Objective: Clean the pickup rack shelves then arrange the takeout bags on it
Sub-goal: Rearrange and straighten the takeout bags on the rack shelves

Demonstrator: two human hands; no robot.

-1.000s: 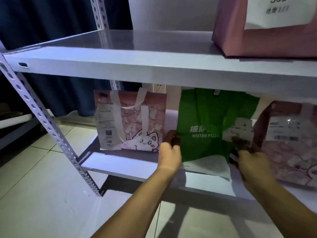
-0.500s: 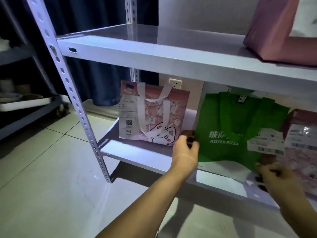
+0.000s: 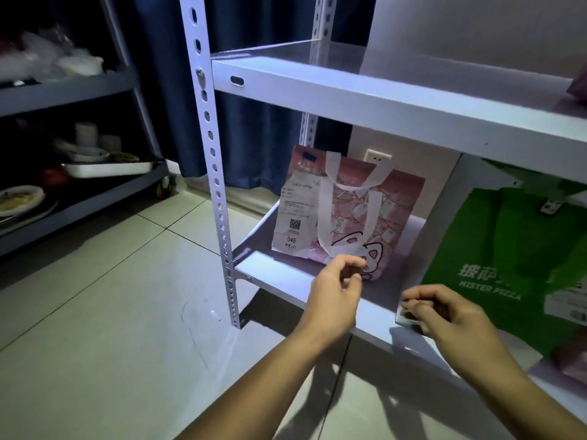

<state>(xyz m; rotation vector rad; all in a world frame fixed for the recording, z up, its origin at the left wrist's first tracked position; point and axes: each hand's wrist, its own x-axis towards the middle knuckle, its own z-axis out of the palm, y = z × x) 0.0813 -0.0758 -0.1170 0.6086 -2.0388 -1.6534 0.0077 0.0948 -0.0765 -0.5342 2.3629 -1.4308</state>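
Fingers (image 3: 351,268) of the left hand (image 3: 333,296) are loosely curled and hold nothing, hovering just in front of the pink cat bag (image 3: 349,214). That bag stands upright on the lower shelf (image 3: 273,274) of the white rack, toward its left end, with a receipt (image 3: 297,214) numbered 046 on its front. The right hand (image 3: 444,315) pinches the lower left corner of the green pizza bag (image 3: 508,249), which stands on the same shelf to the right, near the pink one but apart from it. The upper shelf (image 3: 365,100) runs above both. A grey cart (image 3: 73,90) with dishes stands at the left.
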